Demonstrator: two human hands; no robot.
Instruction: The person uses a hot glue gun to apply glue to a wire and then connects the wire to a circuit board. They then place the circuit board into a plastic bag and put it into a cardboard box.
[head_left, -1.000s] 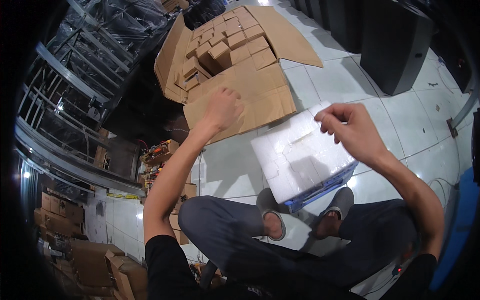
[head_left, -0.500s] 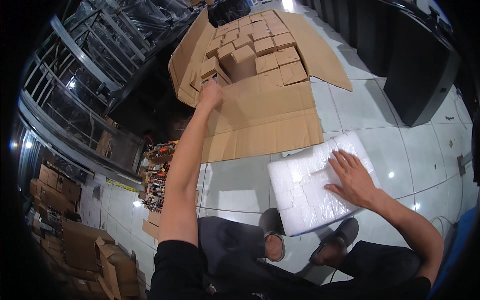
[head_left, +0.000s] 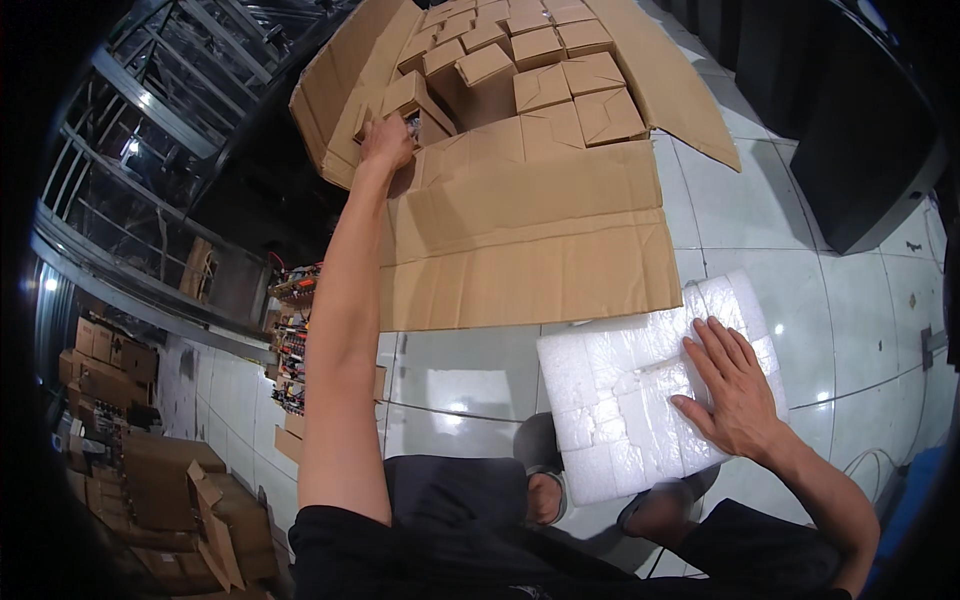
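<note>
My left hand [head_left: 388, 143] reaches into the near left corner of a large open carton [head_left: 530, 265]. Its fingers are bent inward beside a small brown box [head_left: 408, 95], whose near end shows something shiny. What the fingers grip, if anything, is hidden. Several more small cardboard boxes [head_left: 540, 88] fill the carton in rows, with a gap among them. Flat on a white foam block [head_left: 615, 410] wrapped in clear plastic rests my right hand [head_left: 733, 395], fingers stretched out. The block sits in front of my feet, just nearer than the carton's front flap.
Black upright panels [head_left: 880, 150] stand along the right. Metal framing [head_left: 160, 110] rises at the left. Several parts with coloured wires [head_left: 290, 350] are stacked beside my left forearm. Brown cartons [head_left: 165, 480] pile up at the lower left, and white tiles [head_left: 450, 385] cover the floor.
My left hand has shifted slightly left at the small box. The view has tilted, bringing the carton closer. My right hand stays spread on the foam block.
</note>
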